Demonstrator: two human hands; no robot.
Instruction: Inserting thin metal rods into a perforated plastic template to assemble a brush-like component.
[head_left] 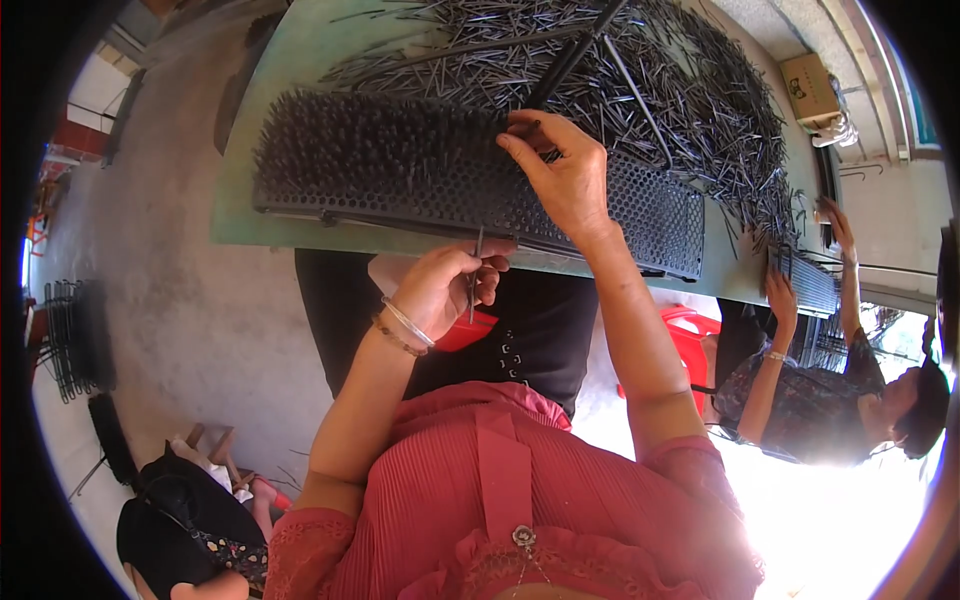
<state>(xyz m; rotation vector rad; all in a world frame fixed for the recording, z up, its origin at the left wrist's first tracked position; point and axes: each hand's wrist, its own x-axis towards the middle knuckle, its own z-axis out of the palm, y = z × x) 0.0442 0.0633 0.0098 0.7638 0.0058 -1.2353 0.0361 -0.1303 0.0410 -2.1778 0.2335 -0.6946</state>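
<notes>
In front of me lies a long black perforated rack, its many round holes in rows. Thin dark rods stand upright and densely packed in its left part, while holes show bare toward the right. My right hand is over the rack at the edge of the packed rods, fingertips pinched together; what they hold is too small and dark to name. Below the rack's near edge, my left hand is closed around a thin metal rod held roughly upright.
A large pile of loose dark rods covers the far part of the green table. A black metal frame leans across it. At right, another person works at a similar rack. Red stools stand below.
</notes>
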